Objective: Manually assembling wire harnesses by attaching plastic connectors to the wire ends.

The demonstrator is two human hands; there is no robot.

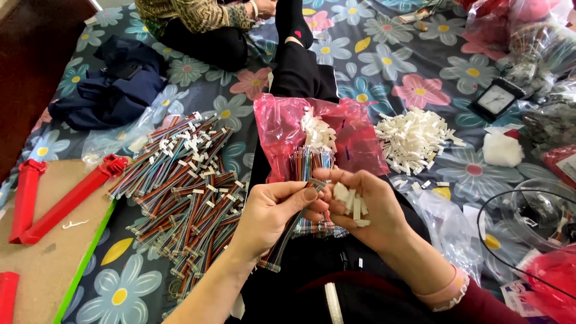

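The left hand (270, 210) pinches a wire strip (288, 231); the right hand (360, 207) cups white plugs (351, 204) (mid-frame). Next, I think, a plug needs lining up.

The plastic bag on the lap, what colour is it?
Pink and see-through; the plastic bag shows best in the head view.

Pink plastic bag (282, 135) on the lap, centre, open and crumpled, holding bundled coloured wires and white connectors. Clear plastic bag (447, 231) just right of it, lying flat on the floral sheet. More clear bags (540, 54) piled top right, contents unclear. Red bag (555, 279) bottom right, with a small printed paper label (517, 298) beside it, white with blue.
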